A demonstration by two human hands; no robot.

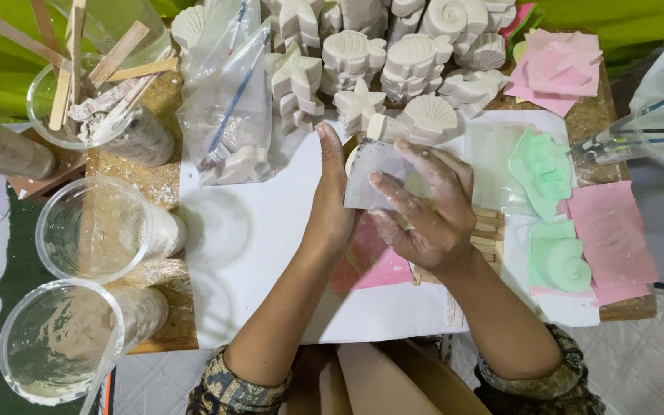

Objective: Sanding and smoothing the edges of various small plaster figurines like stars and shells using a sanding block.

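Grey sheet point(374, 175), probably sandpaper, pinched between both hands above the white paper point(247, 253) covering the work board. Left hand point(330, 201) stands edge-on, thumb stretched upward along the sheet's left border, the other fingers hidden behind it; right hand point(424, 206), dusted white, lies curled over the sheet with fingers point(401, 201) spread narrowly across its face. A pale cast piece point(356, 156) shows just beyond the fingertips, apparently held under the sheet (mostly hidden). Risk, as a judgement: hard pressure could chip a plaster edge, and a slip toward the stacked white plaster casts point(393, 58) beyond the fingertips could topple them. Counts: three clear plastic cups point(90, 230) well left of the left thumb, one further cup of wooden sticks point(90, 84); two green moulds point(551, 207) right of the right fingers; several pink sheets point(559, 65); plastic bag point(232, 107) holding a brush; casts too many to count surely
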